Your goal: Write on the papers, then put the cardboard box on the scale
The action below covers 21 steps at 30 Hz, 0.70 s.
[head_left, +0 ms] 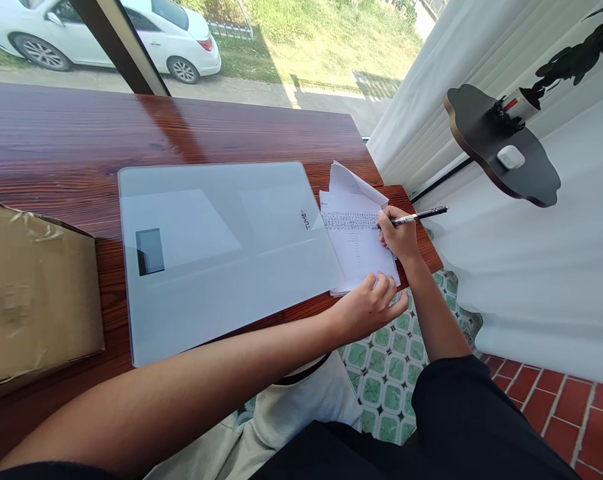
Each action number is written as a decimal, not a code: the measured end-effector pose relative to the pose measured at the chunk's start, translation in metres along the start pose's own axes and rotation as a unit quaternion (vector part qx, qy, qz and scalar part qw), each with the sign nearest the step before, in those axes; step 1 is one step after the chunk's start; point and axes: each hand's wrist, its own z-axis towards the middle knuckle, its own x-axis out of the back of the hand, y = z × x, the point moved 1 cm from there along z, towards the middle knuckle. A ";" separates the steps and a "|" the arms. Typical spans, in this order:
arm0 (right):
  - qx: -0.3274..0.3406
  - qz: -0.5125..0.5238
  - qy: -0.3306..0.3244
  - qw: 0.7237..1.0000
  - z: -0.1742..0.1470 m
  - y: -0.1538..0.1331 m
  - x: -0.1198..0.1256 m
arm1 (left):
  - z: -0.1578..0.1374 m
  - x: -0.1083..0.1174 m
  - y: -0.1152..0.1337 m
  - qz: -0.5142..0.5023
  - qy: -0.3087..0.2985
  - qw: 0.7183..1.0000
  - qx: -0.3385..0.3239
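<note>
My right hand [399, 235] is closed around a black-and-clear pen [421, 215], its tip down on the lined writing of a white sheet [354, 250]. Rows of small dark handwriting run across the upper part of this sheet, and the top page is folded back at its far end. My left hand [368, 307] rests at the near edge of the paper with its fingers apart and slightly bent, holding nothing. Left of the paper lies a large pale glossy panel [221, 267] with a small dark rectangle and some lettering; the paper touches or slips under its right edge.
A cardboard box [36, 293] stands at the left on the red-brown wooden table [261, 127]. On the right, a dark wavy shelf [481, 143] carries a potted plant [524, 107] and a small white case [511, 157] before a white curtain [546, 280]. Beyond the window is a white car [151, 43].
</note>
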 end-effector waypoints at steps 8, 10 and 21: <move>0.026 -0.028 0.200 0.979 0.007 0.005 0.007 | -0.001 -0.002 0.001 0.014 0.010 1.000 -0.001; 0.040 -0.088 0.236 0.967 0.008 0.007 0.009 | -0.001 -0.002 0.001 0.019 0.014 1.000 0.000; -0.008 -0.011 0.213 0.977 0.013 0.020 0.008 | -0.002 -0.001 0.001 0.002 -0.006 1.000 0.001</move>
